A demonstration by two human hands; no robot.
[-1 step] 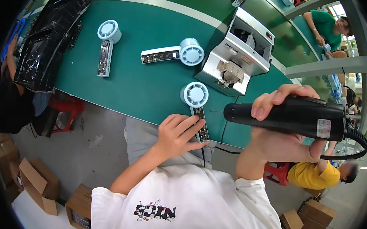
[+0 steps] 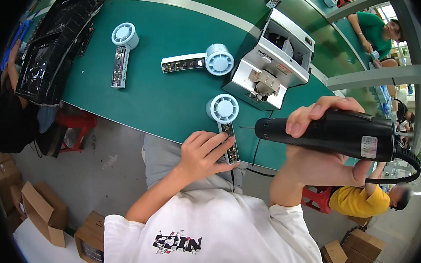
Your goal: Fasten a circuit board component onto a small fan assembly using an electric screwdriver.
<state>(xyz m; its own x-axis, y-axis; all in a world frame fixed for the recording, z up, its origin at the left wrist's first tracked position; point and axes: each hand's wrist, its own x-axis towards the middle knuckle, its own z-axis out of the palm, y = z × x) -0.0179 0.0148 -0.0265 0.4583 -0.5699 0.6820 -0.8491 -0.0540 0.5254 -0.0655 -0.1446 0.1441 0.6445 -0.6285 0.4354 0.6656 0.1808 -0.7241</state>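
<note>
Under the left hand (image 2: 205,154), a blue fan (image 2: 223,109) is held by its handle (image 2: 233,154), seemingly for steadiness; beside, the right hand (image 2: 322,165) grips a black electric screwdriver (image 2: 335,133).

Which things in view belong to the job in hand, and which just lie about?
Job:
light blue fan, left grip touching it
black corded tool, right grip holding it
probably two more fans, silver machine

Apparently lying about:
open cardboard box
red stool
</note>
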